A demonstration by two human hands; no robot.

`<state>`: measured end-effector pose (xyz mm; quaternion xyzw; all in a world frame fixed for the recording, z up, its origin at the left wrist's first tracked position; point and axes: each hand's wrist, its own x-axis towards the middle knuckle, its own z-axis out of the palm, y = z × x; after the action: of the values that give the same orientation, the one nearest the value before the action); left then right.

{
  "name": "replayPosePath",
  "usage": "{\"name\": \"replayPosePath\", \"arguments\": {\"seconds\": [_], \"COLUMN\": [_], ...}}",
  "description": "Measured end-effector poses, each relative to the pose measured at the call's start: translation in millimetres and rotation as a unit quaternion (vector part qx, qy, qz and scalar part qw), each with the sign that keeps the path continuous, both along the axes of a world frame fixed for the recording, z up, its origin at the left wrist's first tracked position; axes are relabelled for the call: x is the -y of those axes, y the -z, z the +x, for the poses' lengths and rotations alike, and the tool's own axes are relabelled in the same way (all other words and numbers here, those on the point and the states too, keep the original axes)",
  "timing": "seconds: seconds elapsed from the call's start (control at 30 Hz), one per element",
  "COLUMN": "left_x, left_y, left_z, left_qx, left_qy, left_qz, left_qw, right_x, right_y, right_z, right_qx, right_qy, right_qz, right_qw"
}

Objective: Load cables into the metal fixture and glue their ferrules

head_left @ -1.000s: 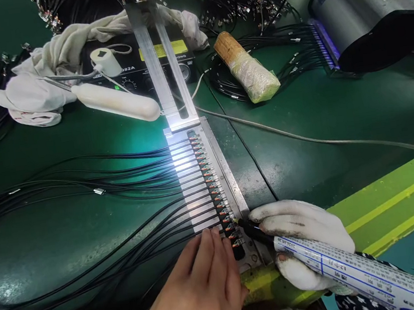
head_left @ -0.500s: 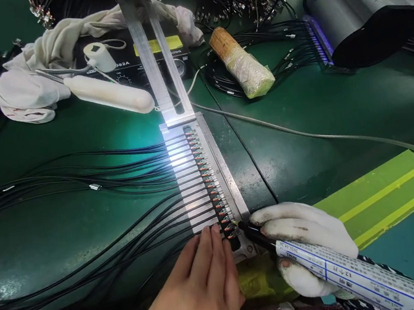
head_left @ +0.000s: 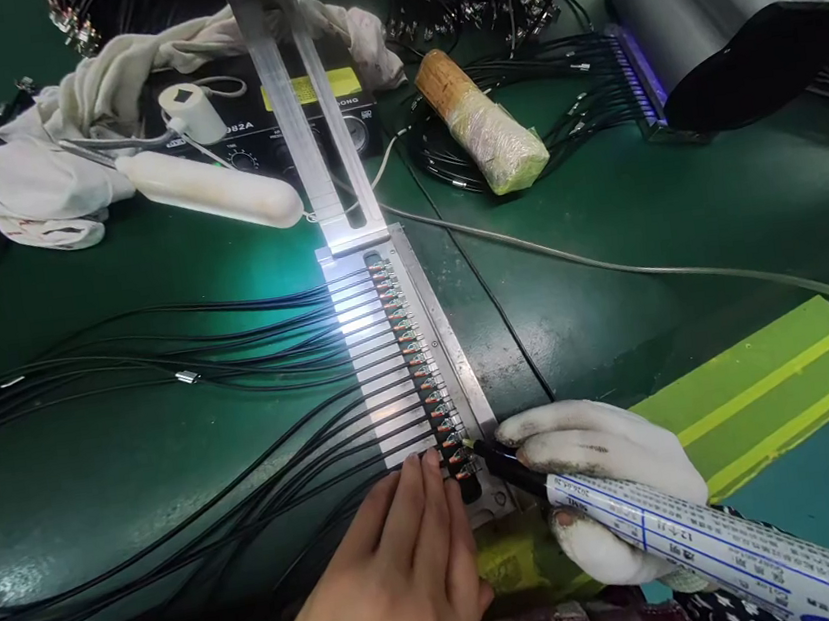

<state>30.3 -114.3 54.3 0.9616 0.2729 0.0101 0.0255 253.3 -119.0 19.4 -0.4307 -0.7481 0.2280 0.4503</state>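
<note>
A long metal fixture (head_left: 472, 374) lies on the table with a row of small metal cable ends (head_left: 421, 359) set side by side along it. Thin black cables (head_left: 281, 455) run from them to the left. My bare left hand (head_left: 407, 563) has its fingers pressed together, tips on the fixture's near end; its thumb is mostly hidden. In a white glove with bare fingertips, my right hand (head_left: 608, 473) grips a white printed glue tube (head_left: 684, 539) with a black nozzle (head_left: 509, 465). The nozzle's fine tip is at the nearest cable ends, touching or just above them.
A bright lamp shines beside a white handle (head_left: 210, 189) near the fixture's far end. Behind stand a black control box (head_left: 244, 150) and a twisted cloth (head_left: 149, 56). A cork-ended wrapped block (head_left: 487, 125), a metal hood (head_left: 717, 11) with violet light and yellow-green tape (head_left: 765, 398) lie rightward.
My right hand and the glue tube have shifted slightly left and up, bringing the tip closer over the cable ends. The left hand stays in place.
</note>
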Motion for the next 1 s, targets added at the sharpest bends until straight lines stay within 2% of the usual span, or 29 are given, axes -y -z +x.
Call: {"name": "replayPosePath", "arguments": {"seconds": [0.33,1.0], "left_x": [-0.9,-1.0], "left_y": [-0.1,-1.6], "left_z": [0.3,-0.7], "left_qx": [0.005,0.002], "left_qy": [0.001,0.005], "left_qz": [0.002,-0.006], "left_qw": [1.000,1.000], "right_x": [-2.1,-2.6], "right_y": [-7.2,-7.9], "right_z": [-0.5,-1.5], "right_qx": [0.021,0.036], "right_qy": [0.001,0.009], "right_qz": [0.009,0.009], "right_qw": [1.000,0.999]}}
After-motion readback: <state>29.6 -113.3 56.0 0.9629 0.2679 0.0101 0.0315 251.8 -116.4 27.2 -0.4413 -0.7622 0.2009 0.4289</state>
